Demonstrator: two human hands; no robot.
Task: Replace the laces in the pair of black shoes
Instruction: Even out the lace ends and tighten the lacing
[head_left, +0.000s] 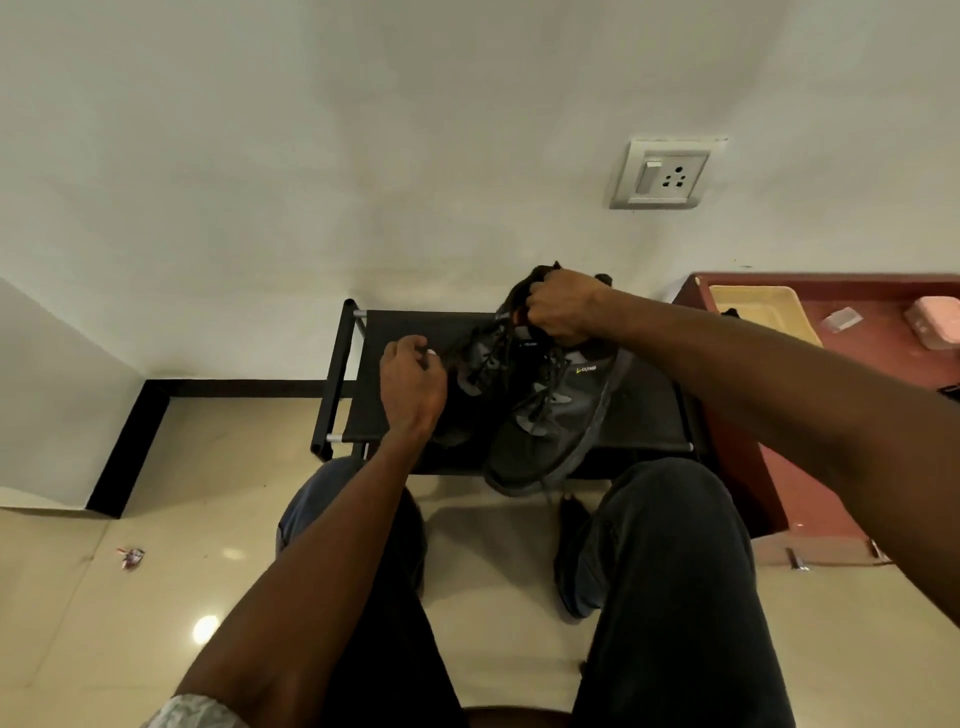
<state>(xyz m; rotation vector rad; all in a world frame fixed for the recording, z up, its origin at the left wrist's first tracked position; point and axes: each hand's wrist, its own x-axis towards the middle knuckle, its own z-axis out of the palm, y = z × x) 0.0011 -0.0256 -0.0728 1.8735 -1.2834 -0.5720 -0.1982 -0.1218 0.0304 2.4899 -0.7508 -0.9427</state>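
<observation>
- A small wrapper (131, 557) is lying on the floor at far left.
- The left hand (413, 387) is hovering over a low black shoe rack (644, 410), fingers curled and apparently pinching a lace end (470, 345); the grip is hard to make out.
- The black shoe (556, 415) is resting on the rack just right of that hand, its long axis running from toe, nearest the person, up to the collar.
- The right hand (561, 312) is gripping the collar, fingers wrapped around it, steadying the shoe.
- A reddish table (737, 467) is standing at right.
</observation>
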